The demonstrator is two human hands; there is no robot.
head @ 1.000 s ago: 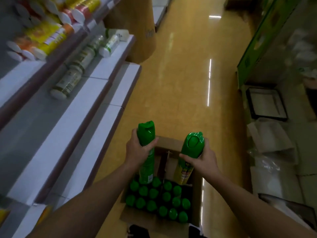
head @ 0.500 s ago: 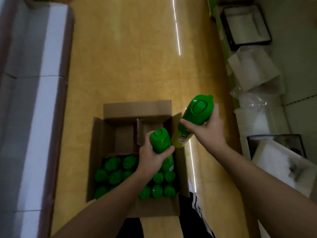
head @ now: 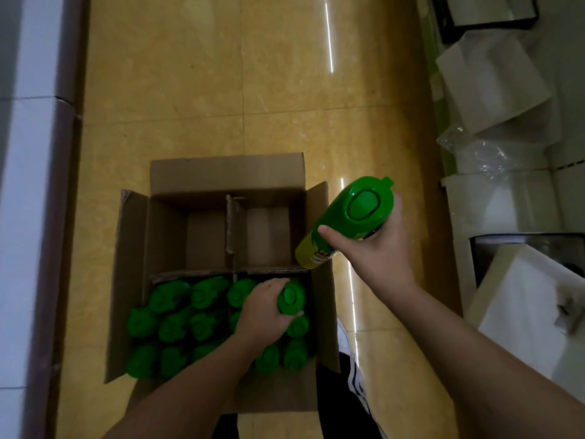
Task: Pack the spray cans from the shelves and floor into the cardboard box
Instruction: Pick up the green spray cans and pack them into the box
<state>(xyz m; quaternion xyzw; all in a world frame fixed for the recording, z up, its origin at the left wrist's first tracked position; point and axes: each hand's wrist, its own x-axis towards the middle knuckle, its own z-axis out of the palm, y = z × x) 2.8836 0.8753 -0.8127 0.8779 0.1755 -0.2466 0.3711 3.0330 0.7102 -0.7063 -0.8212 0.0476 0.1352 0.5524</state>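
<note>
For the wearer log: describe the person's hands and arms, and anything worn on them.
The left hand and right hand are bare: no gloves, rings or watch show. The left forearm and right forearm are bare too, with no sleeve in view before the picture's edge.

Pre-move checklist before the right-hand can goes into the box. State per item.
1. Right hand grip on right can: ok, fingers wrapped below the cap.
2. Right can above a cell: not ok, tilted, by the right flap.
3. Left can seated: cannot tell, left hand grips its cap among the packed cans.
4. Free cells: ok, both far cells of the cardboard box are bare, either side of the divider.
5. Flaps clear of the opening: ok, folded outward.
</note>
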